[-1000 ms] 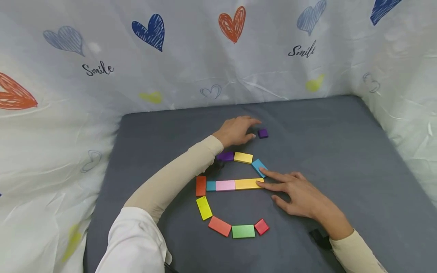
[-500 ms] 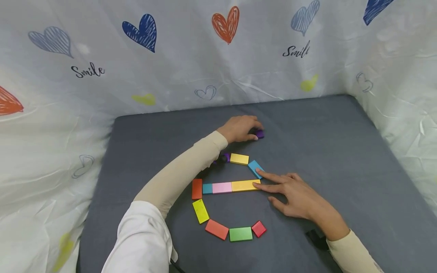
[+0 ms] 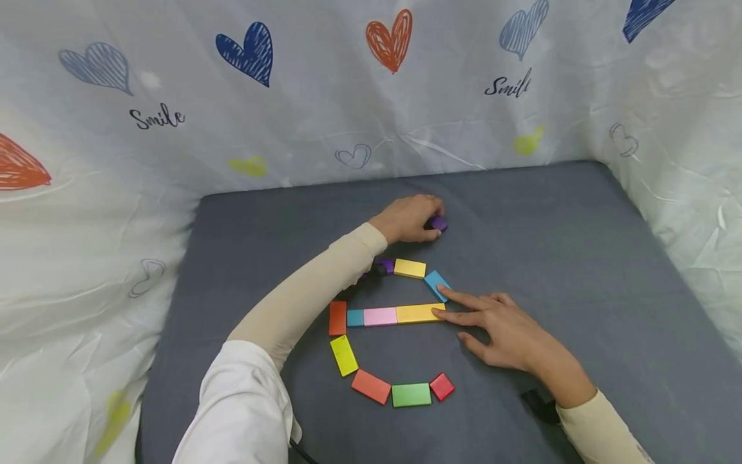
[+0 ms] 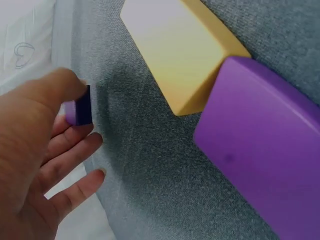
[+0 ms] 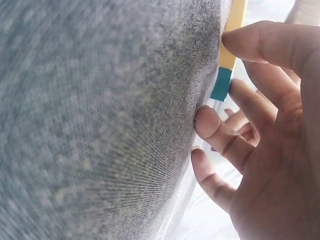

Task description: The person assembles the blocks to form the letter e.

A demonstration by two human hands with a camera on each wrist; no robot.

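My left hand [image 3: 408, 219] pinches a small purple block [image 3: 438, 223] between thumb and fingers, beyond the other blocks. In the left wrist view that purple block [image 4: 79, 111] sits at the thumb tip, the lower fingers spread. My right hand [image 3: 503, 330] lies with fingers stretched out, one fingertip on the slanted blue block [image 3: 437, 285], another on the right end of the long yellow block [image 3: 416, 314]. A pink block [image 3: 379, 316] and a teal block [image 3: 355, 318] continue that row leftward. A second purple block [image 3: 387, 265], partly hidden by my left wrist, lies beside a pale yellow block [image 3: 409, 269].
An orange-red block [image 3: 337, 318] stands at the row's left end. From it a curve runs through a bright yellow block [image 3: 344, 356], a coral block [image 3: 371, 386], a green block [image 3: 411, 395] and a red block [image 3: 442, 386]. A printed curtain [image 3: 324, 116] backs the grey table [image 3: 580, 258].
My left hand has closed its thumb and fingers round the small purple block, which has tilted and shifted slightly left. My right hand stays in place on the blue and yellow blocks.
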